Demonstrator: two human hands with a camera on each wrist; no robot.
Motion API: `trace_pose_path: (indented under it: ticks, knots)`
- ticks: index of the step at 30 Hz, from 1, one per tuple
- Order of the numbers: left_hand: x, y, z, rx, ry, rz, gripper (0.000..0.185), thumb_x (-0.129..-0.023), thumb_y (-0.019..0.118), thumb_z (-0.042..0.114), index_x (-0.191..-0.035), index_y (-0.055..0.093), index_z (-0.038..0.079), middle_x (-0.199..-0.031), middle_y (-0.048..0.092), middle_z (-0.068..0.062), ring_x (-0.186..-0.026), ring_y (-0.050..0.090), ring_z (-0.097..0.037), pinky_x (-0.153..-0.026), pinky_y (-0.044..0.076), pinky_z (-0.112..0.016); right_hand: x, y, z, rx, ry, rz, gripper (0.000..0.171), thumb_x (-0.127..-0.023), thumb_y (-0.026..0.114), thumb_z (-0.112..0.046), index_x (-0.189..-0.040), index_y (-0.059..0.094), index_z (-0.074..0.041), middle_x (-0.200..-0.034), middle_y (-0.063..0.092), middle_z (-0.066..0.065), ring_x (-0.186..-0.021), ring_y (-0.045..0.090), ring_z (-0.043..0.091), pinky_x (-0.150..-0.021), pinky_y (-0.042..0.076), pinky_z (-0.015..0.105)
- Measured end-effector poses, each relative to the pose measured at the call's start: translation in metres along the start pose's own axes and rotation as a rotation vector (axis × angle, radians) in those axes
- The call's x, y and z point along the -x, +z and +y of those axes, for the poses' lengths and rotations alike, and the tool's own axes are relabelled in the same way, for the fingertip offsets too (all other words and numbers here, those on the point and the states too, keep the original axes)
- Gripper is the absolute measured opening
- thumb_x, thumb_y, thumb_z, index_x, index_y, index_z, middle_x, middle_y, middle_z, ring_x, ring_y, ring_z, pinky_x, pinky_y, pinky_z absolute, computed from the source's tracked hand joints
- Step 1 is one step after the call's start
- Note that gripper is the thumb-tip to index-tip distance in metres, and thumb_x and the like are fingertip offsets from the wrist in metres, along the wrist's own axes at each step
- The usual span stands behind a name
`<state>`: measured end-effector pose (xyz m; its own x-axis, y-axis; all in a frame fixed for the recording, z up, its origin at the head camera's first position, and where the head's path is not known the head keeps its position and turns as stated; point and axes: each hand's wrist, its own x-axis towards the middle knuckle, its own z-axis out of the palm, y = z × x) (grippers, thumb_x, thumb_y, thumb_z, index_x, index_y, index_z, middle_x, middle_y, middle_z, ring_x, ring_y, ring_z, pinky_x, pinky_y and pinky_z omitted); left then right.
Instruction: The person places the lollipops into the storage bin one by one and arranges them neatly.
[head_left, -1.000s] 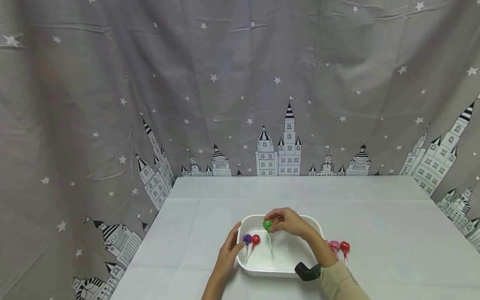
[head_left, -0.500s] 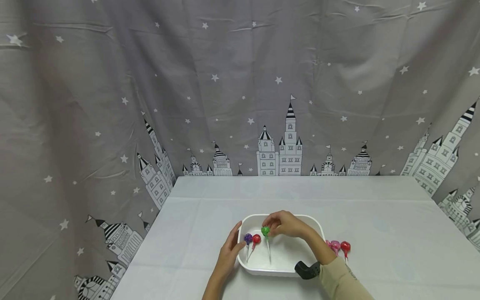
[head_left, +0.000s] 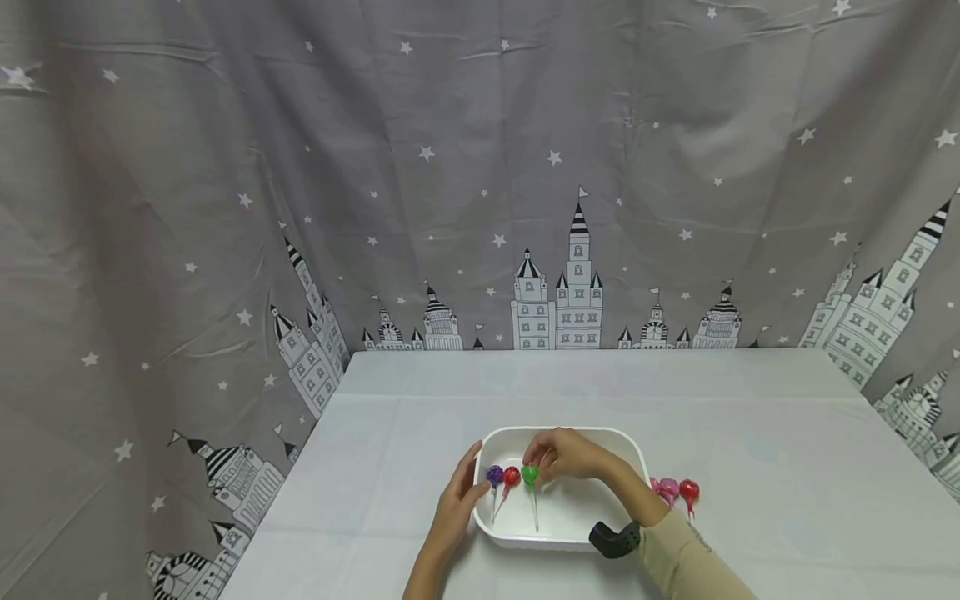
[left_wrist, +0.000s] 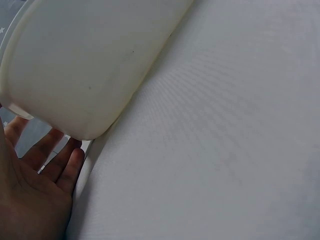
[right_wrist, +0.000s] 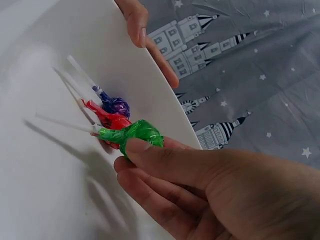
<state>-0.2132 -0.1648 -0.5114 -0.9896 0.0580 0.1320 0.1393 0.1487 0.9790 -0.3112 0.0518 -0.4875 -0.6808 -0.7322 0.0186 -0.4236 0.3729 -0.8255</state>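
A white tray point(head_left: 581, 517) stands on the table. My right hand point(head_left: 573, 454) pinches a green-wrapped lollipop point(head_left: 530, 475) by its head, between thumb and fingers, low inside the tray. Its white stick points toward the tray's front side. Left of it, a red lollipop point(head_left: 511, 476) and a purple lollipop point(head_left: 495, 474) lie side by side, as the right wrist view also shows. My left hand point(head_left: 453, 504) holds the tray's left end, thumb over the rim and fingers along the outside. In the left wrist view, those fingers point(left_wrist: 65, 160) touch the outer wall.
Outside the tray on the right lie several pink and red lollipops point(head_left: 678, 492), partly hidden behind my right forearm. A black curved device point(head_left: 615, 540) sits at my right wrist. A grey curtain point(head_left: 450, 167) with castles and stars hangs behind the white table point(head_left: 750, 433).
My right hand has lowered the green lollipop and brought it slightly left, nearer the red one. The left hand stays at the tray's end.
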Motion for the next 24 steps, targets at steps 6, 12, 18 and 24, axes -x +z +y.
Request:
trace_pose_path:
  ticks: [6, 12, 18, 24]
  knots:
    - [-0.003, -0.001, -0.010, 0.027, 0.019, -0.004, 0.057, -0.091, 0.052, 0.002, -0.143, 0.030, 0.005, -0.144, 0.030, -0.022, -0.132, 0.028, -0.036, -0.108, 0.021, -0.044, 0.000, 0.002, 0.004, -0.031, -0.001, -0.004, 0.028, -0.069, 0.077, 0.001, -0.094, 0.065, -0.002, -0.085, 0.065, 0.002, -0.074, 0.062, 0.013, -0.064, 0.054, 0.022]
    - [-0.009, -0.001, -0.031, 0.017, 0.020, 0.011, 0.058, -0.091, 0.055, 0.008, -0.144, 0.033, 0.015, -0.146, 0.031, -0.016, -0.133, 0.028, -0.031, -0.109, 0.020, -0.041, 0.000, 0.004, 0.008, -0.059, 0.005, -0.011, 0.030, -0.068, 0.077, 0.003, -0.094, 0.064, -0.001, -0.084, 0.064, 0.003, -0.071, 0.061, 0.011, -0.063, 0.055, 0.023]
    - [-0.010, 0.000, -0.034, 0.010, 0.028, 0.026, 0.058, -0.090, 0.056, 0.011, -0.143, 0.034, 0.017, -0.146, 0.031, -0.013, -0.133, 0.028, -0.030, -0.110, 0.019, -0.042, -0.001, 0.007, 0.011, -0.060, 0.017, -0.013, 0.028, -0.067, 0.076, 0.005, -0.092, 0.064, -0.001, -0.080, 0.063, 0.003, -0.069, 0.060, 0.013, -0.060, 0.055, 0.023]
    - [-0.008, 0.000, -0.026, 0.014, 0.011, 0.020, 0.058, -0.090, 0.055, 0.006, -0.144, 0.033, 0.013, -0.146, 0.029, -0.016, -0.133, 0.027, -0.033, -0.109, 0.019, -0.044, -0.004, 0.010, 0.015, -0.054, 0.028, -0.013, 0.025, -0.069, 0.075, 0.005, -0.090, 0.064, -0.002, -0.076, 0.062, 0.003, -0.065, 0.059, 0.011, -0.057, 0.054, 0.023]
